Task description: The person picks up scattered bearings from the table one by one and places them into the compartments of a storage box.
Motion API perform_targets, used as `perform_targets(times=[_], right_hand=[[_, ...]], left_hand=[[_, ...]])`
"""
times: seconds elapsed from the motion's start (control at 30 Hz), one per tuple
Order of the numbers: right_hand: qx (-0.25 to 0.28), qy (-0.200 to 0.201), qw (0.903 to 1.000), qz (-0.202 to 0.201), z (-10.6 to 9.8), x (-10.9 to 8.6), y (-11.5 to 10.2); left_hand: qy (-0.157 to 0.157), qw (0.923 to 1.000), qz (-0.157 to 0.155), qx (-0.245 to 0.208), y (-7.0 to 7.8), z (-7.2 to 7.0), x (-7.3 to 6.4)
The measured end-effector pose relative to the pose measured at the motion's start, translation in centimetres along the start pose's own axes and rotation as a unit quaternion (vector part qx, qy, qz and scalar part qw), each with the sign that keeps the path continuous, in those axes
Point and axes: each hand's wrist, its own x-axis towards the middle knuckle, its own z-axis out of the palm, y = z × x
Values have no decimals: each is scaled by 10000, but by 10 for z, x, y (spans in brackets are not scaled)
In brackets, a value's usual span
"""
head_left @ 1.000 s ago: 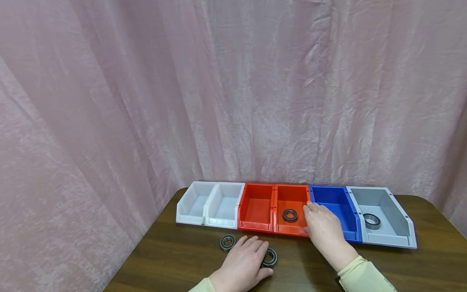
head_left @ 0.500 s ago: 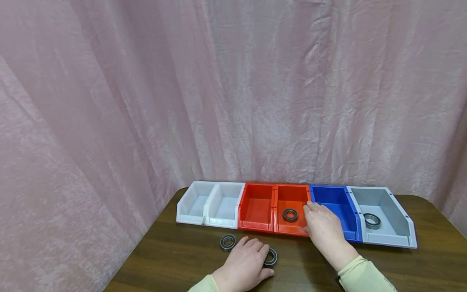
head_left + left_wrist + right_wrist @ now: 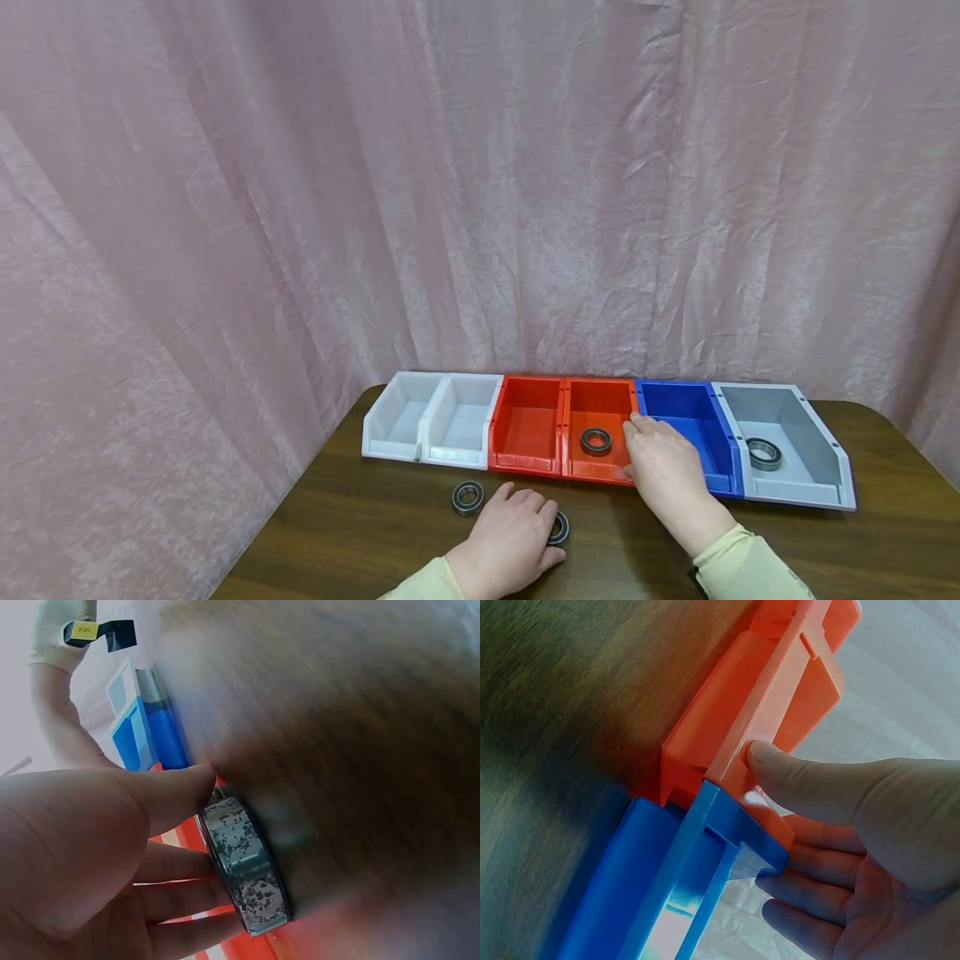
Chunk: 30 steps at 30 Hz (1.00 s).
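Well, left fingers (image 3: 184, 901) pinch a part-hidden bearing (image 3: 244, 862); whether right fingers (image 3: 821, 865) pinch is unclear.

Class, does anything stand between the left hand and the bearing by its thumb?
Nothing visible does: the left hand has its fingers right against that bearing. The other loose bearing lies off to their left.

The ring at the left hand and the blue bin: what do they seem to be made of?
The ring looks like metal: its outer band shines between dark-speckled patches. The blue bin is probably moulded plastic, smooth and slightly glossy, with evenly coloured walls; exact type unclear.
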Motion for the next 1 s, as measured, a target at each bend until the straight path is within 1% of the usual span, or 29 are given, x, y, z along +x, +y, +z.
perform_targets(times=[0.13, 0.37, 0.63, 0.8, 1.0], right_hand=[[2, -35, 10000, 12, -1, 0, 0], [25, -176, 9998, 57, -2, 1, -1], [26, -83, 10000, 42, -1, 0, 0], [24, -41, 10000, 42, -1, 0, -1], [22, -96, 9999, 58, -1, 1, -1]], left_hand=[[26, 10000, 13, 50, 0, 0, 1], [-127, 9999, -38, -29, 0, -1, 3], [-173, 9998, -14, -49, -1, -2, 5], [-227, 9996, -74, -150, -1, -2, 5], [-189, 9996, -72, -188, -2, -1, 6]])
